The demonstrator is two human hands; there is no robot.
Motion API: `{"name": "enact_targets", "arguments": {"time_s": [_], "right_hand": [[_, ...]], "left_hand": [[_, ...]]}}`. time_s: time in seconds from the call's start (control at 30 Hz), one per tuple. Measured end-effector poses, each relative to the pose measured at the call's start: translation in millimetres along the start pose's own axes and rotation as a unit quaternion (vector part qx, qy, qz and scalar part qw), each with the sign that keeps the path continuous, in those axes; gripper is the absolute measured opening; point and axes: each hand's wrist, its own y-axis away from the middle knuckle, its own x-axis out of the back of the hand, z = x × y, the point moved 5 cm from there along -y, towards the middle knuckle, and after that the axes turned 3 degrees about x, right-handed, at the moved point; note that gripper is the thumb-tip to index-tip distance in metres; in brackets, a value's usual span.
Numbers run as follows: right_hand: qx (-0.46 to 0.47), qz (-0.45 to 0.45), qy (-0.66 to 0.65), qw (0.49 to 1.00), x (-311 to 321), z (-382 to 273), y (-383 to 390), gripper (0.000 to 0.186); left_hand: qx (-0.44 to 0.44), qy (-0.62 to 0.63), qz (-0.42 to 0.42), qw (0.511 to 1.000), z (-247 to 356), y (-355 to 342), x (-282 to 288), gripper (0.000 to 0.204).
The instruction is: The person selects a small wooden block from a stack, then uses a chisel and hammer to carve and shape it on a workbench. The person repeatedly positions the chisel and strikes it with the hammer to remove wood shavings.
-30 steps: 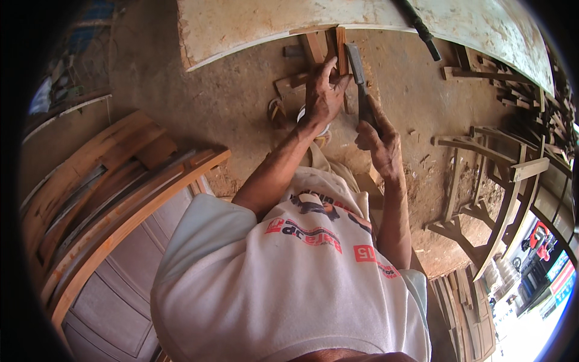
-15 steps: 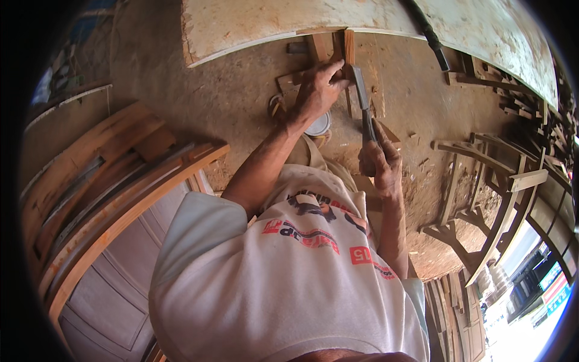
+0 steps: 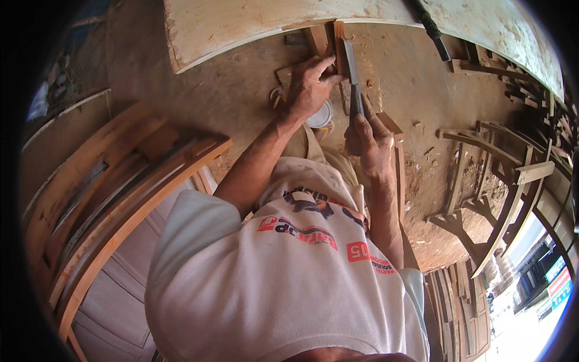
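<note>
My right hand is wrapped round the dark handle of a chisel, whose flat grey blade points away from me. The blade lies along the right side of a narrow upright wooden strip, its tip near the strip's far end. My left hand grips the strip from the left, fingers and thumb bent against it. The strip's far end meets the edge of a pale workbench. Whether the blade's edge bites into the wood, I cannot tell.
A round white lid or tin sits beneath my left wrist. Wooden frames lean at the left. A wooden trestle stands at the right. A dark rod-shaped tool overhangs the bench edge. Shavings litter the floor.
My right hand has pushed the chisel forward and a little left, so its blade lies further along the strip. The left hand keeps its grip on the wood.
</note>
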Motion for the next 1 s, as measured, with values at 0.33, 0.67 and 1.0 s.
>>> {"name": "enact_targets", "arguments": {"time_s": [0.33,0.67,1.0], "right_hand": [[0.008,0.031,0.093,0.995,-27,-42,-19,0.054],[0.017,0.05,0.212,0.976,-3,-26,50,0.06],[0.045,-0.033,0.32,0.946,12,-43,20,0.058]], "left_hand": [[-0.004,-0.007,-0.013,1.0,-11,1,-10,0.053],[-0.057,-0.061,-0.013,0.996,-2,-1,-6,0.067],[0.015,-0.034,-0.076,0.996,4,-9,-2,0.052]]}}
